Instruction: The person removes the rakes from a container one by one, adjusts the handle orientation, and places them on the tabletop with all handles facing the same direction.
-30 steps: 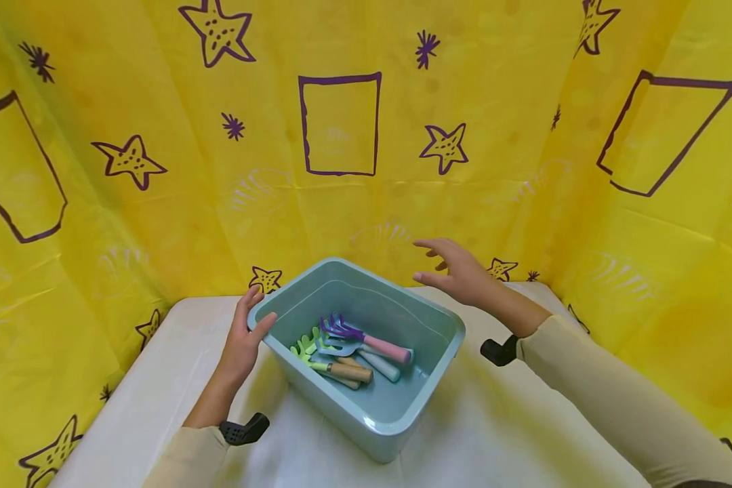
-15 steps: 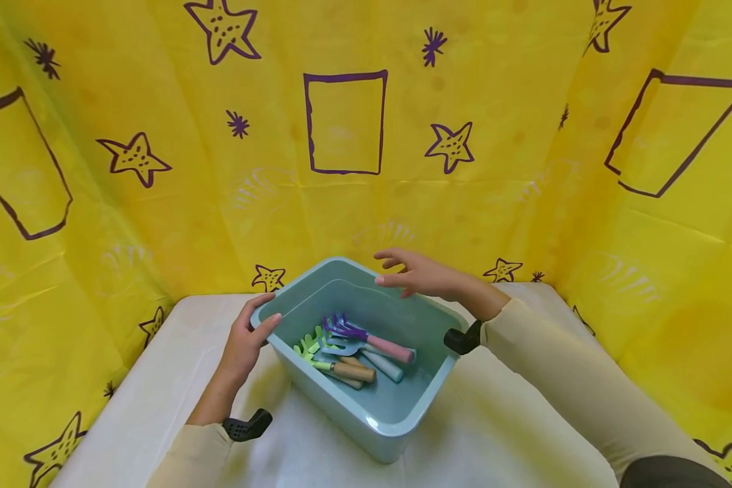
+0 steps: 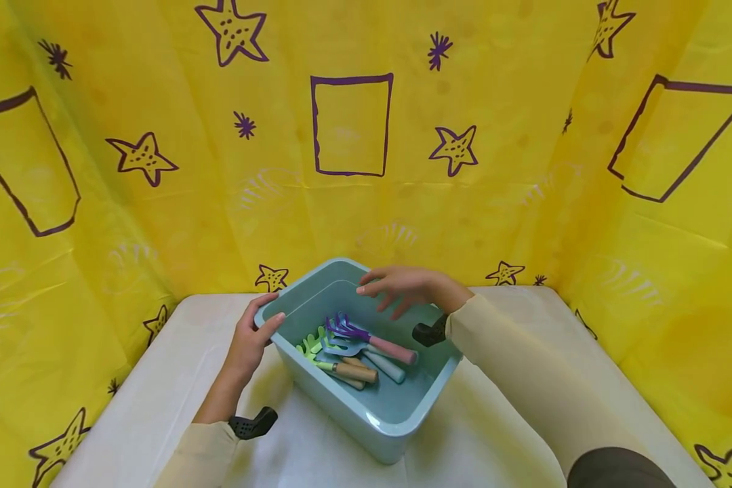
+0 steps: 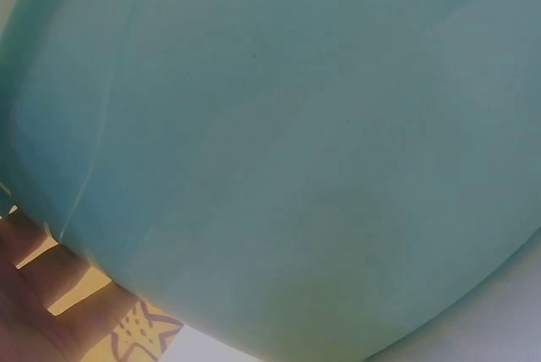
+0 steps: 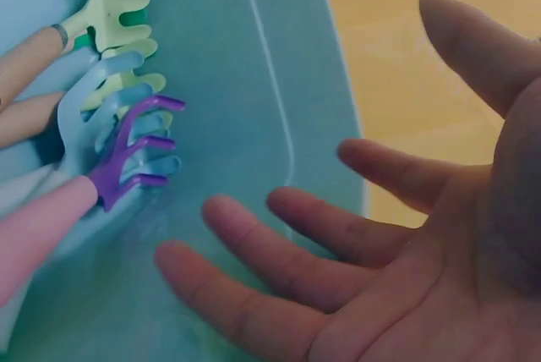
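Note:
A blue-green plastic bin (image 3: 341,415) stands turned at an angle, with several small hand rakes inside. My left hand (image 3: 247,342) holds its left corner, thumb over the rim and fingers outside; the left wrist view shows those fingers (image 4: 72,315) against the wall. On top of the pile lies a purple rake (image 3: 393,349) with a pink handle. Under it are blue rakes (image 3: 385,367), and green rakes (image 3: 355,372) with wooden handles lie to the left. My right hand (image 3: 407,283) hovers over the bin's far side, fingers spread and holding nothing, beside the purple prongs (image 5: 127,155) in the right wrist view.
The bin rests on a white-covered table (image 3: 213,318). Yellow sheeting (image 3: 341,210) with purple starfish drawings encloses the table at the back and both sides. Black wrist cameras (image 3: 253,423) sit on both sleeves.
My right hand has moved left and down, from beyond the bin's right side to over its inside. My left hand's fingers have closed in on the rim. The rakes have not moved.

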Demonstrator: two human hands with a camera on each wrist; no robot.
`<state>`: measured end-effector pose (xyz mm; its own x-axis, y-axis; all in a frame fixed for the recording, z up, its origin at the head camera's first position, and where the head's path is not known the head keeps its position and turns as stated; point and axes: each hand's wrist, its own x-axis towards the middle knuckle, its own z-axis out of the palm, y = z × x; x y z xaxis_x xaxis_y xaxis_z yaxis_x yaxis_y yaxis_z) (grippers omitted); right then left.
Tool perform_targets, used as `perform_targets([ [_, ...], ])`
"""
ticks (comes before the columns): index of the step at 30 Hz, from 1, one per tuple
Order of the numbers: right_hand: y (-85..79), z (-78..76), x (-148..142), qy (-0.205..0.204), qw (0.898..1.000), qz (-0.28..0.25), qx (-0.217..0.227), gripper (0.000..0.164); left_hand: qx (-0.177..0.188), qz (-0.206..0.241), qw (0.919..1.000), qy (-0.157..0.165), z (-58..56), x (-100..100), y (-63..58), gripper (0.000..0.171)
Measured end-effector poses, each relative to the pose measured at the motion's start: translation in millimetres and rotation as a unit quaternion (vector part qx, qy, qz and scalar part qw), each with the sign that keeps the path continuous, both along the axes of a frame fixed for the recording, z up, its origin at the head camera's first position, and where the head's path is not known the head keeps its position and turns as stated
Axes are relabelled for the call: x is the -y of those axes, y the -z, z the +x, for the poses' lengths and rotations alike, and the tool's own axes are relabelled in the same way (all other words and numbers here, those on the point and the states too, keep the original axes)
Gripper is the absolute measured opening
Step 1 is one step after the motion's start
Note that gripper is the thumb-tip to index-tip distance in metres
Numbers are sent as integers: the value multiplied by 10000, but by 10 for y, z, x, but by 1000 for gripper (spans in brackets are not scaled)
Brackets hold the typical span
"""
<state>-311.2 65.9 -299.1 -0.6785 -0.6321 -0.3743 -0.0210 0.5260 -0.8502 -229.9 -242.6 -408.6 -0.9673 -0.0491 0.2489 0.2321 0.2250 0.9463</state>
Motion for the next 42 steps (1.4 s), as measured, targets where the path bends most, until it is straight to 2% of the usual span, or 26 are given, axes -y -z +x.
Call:
perform_targets([
  [7, 185, -66, 120, -144, 9966, 672, 457, 64, 78, 5, 10000, -41, -6, -3, 11, 52],
  [15, 392, -109, 188, -106, 9916, 1015, 792, 64, 146, 18, 9999, 0, -15, 2, 22, 52],
  [22, 466, -124, 256, -131, 9870, 1367, 834, 60, 68, 46, 10000, -54, -17, 22, 18, 54],
  [28, 518, -94, 333, -390, 9772, 1926, 806, 49, 71, 133, 9999, -19, -1, 23, 21, 53],
  [31, 554, -81, 366, -543, 9716, 2138, 856, 47, 128, 174, 9998, 17, 52, -7, -45, 52],
  [35, 611, -63, 393, -656, 9658, 2280, 1046, 47, 130, 185, 9997, 25, 44, -24, -39, 52],
  [37, 631, -54, 399, -690, 9641, 2288, 1157, 47, 77, 164, 9998, 5, -5, -3, 28, 52],
  [42, 649, -41, 415, -893, 9604, 2281, 1330, 49, 72, 114, 9999, -38, -2, 9, 11, 52],
])
